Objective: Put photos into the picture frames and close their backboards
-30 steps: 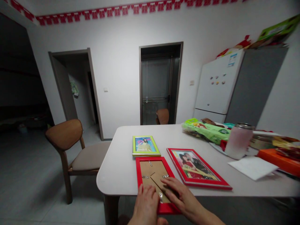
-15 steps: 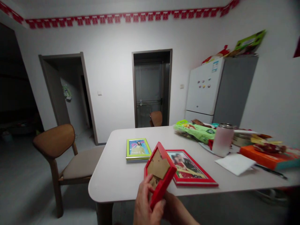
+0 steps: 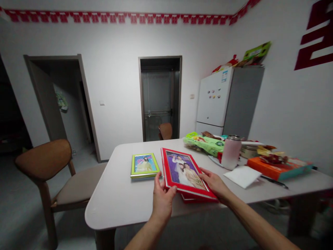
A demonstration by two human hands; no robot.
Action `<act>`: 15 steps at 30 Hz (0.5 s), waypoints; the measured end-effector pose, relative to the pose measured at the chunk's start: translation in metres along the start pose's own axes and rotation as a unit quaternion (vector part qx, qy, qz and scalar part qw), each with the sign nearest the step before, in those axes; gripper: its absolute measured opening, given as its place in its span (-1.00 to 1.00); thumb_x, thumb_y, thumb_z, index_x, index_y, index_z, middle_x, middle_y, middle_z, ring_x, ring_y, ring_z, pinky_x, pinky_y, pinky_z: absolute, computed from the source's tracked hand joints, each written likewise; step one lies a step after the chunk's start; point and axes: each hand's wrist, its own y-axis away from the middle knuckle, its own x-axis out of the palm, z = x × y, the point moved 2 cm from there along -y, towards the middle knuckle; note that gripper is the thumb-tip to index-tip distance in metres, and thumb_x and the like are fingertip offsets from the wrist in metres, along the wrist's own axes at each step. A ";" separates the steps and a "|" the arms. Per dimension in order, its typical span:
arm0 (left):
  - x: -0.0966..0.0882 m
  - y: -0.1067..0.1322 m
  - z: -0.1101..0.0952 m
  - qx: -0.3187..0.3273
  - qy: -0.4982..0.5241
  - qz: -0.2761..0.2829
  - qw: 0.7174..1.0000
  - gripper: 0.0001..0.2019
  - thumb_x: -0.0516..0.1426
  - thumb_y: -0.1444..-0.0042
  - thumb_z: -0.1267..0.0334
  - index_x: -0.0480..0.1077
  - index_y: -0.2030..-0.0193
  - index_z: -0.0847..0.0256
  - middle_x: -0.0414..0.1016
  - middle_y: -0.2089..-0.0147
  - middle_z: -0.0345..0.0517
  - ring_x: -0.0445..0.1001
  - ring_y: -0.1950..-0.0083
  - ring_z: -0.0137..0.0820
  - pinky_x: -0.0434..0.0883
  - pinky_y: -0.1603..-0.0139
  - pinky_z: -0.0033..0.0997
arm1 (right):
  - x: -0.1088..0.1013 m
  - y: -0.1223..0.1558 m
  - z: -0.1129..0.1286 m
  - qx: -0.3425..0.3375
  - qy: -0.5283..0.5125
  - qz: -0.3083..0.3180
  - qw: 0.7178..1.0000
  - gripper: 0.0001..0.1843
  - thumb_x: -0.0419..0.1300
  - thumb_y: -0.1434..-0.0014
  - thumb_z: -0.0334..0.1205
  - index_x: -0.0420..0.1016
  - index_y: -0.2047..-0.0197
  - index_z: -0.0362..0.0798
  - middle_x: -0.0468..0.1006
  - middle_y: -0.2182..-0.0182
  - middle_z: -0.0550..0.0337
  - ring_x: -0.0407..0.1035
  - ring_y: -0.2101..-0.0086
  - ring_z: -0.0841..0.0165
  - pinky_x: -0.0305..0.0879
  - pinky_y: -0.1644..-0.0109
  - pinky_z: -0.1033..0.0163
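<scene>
A red photo frame point(image 3: 182, 170) lies face up, its picture showing, on top of a second red frame point(image 3: 191, 199) whose edge peeks out beneath it. My left hand point(image 3: 162, 196) grips the top frame's near left corner, thumb on the front. My right hand point(image 3: 214, 182) holds its right edge with curled fingers. A small green frame point(image 3: 144, 165) lies on the white table point(image 3: 122, 198) just to the left.
At the table's right stand a frosted pink jar point(image 3: 231, 152), green snack bags point(image 3: 205, 142), a white paper point(image 3: 243, 176), a pen point(image 3: 274, 181) and an orange box point(image 3: 278, 166). A wooden chair point(image 3: 52, 166) is at the left, a fridge point(image 3: 225, 100) behind.
The red frame, face down on the table a second ago, was lifted, turned over, and now lies picture up on the other red frame. The camera swung right.
</scene>
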 end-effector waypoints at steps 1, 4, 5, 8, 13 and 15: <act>0.004 -0.002 0.011 -0.015 -0.001 0.020 1.000 -0.41 0.10 0.10 0.32 -0.03 -0.08 0.29 0.38 0.06 0.08 0.38 0.07 -0.31 0.32 0.09 -0.32 | -0.011 -0.011 -0.005 -0.006 0.038 0.002 0.999 -0.54 0.05 0.05 -0.15 0.31 0.04 -0.08 0.56 0.37 0.15 0.43 0.42 0.30 0.34 0.36 0.24; 0.012 -0.005 0.046 -0.032 -0.128 0.042 0.990 -0.50 0.01 0.05 0.43 0.00 -0.07 0.30 0.35 0.02 0.05 0.36 0.05 -0.40 0.31 0.09 -0.44 | -0.036 -0.038 -0.023 -0.024 0.181 0.014 0.983 -0.54 -0.01 0.01 -0.18 0.30 0.03 -0.16 0.55 0.31 0.11 0.43 0.36 0.33 0.32 0.32 0.30; 0.013 -0.005 0.056 -0.034 -0.193 0.042 0.980 -0.52 -0.01 0.03 0.45 0.00 -0.08 0.30 0.36 0.02 0.02 0.35 0.04 -0.42 0.30 0.09 -0.47 | -0.041 -0.045 -0.029 -0.027 0.217 0.015 0.976 -0.55 -0.03 0.00 -0.19 0.30 0.03 -0.18 0.54 0.29 0.10 0.42 0.35 0.34 0.31 0.30 0.32; 0.014 -0.005 0.075 -0.048 -0.327 0.037 0.943 -0.55 0.01 0.03 0.44 0.08 -0.05 0.30 0.36 0.02 -0.01 0.33 0.03 -0.39 0.25 0.05 -0.45 | -0.052 -0.058 -0.045 -0.030 0.281 -0.003 0.959 -0.56 -0.04 0.01 -0.24 0.32 0.06 -0.21 0.52 0.24 0.05 0.41 0.30 0.32 0.27 0.25 0.33; 0.009 -0.007 0.082 -0.077 -0.367 0.036 0.926 -0.56 0.07 0.11 0.44 0.21 0.01 0.25 0.40 0.07 -0.03 0.34 0.06 -0.29 0.21 0.04 -0.37 | -0.056 -0.061 -0.052 -0.045 0.375 -0.023 0.926 -0.63 0.01 0.06 -0.26 0.41 0.15 -0.11 0.51 0.22 0.09 0.37 0.23 0.28 0.20 0.18 0.31; 0.002 -0.008 0.081 -0.085 -0.364 0.033 0.927 -0.53 0.11 0.14 0.43 0.22 0.00 0.26 0.39 0.05 -0.01 0.34 0.05 -0.29 0.21 0.04 -0.41 | -0.053 -0.058 -0.048 -0.056 0.405 -0.029 0.912 -0.65 0.02 0.07 -0.28 0.43 0.18 -0.09 0.51 0.24 0.08 0.37 0.24 0.25 0.19 0.17 0.28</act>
